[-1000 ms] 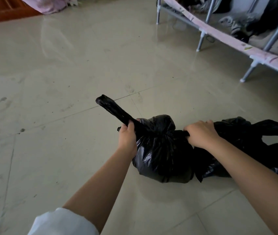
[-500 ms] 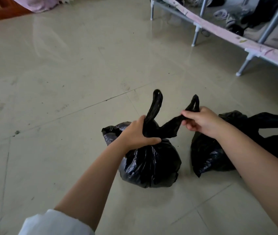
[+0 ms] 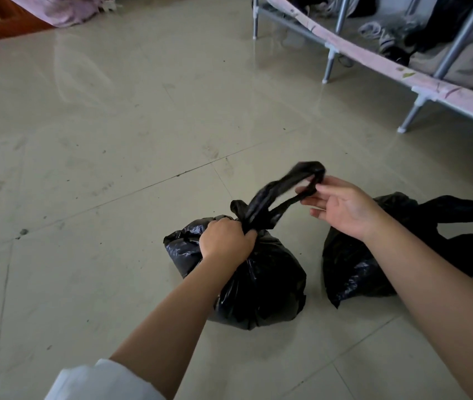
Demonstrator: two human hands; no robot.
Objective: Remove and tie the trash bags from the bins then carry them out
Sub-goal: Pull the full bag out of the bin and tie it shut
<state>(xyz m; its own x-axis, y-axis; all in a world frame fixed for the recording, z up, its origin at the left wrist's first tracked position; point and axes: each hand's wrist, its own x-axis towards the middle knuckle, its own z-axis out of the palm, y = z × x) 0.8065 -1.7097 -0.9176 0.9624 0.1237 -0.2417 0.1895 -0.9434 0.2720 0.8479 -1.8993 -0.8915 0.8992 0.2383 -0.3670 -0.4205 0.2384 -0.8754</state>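
Observation:
A full black trash bag point(image 3: 261, 278) sits on the tiled floor in front of me. My left hand point(image 3: 225, 241) grips its gathered neck at the top. Two twisted black ends point(image 3: 287, 186) rise from the neck and bend over to the right. My right hand point(image 3: 342, 207) holds their tips, thumb and fingertips pinching the plastic, palm turned up. A second black trash bag point(image 3: 356, 272) lies on its side to the right, partly hidden behind my right forearm, its loose top stretching off toward the right edge.
A metal bed frame point(image 3: 373, 57) with grey legs and a pink-patterned rail runs along the upper right, with shoes and clothes under it. Pink fabric point(image 3: 62, 7) and a wooden piece lie at the upper left. Bare glossy tiles spread left and ahead.
The bag's two ends, pulled apart sideways a second ago, came upright and now fold over to the right. My right hand moved up and right with the tips; my left hand shifted onto the neck.

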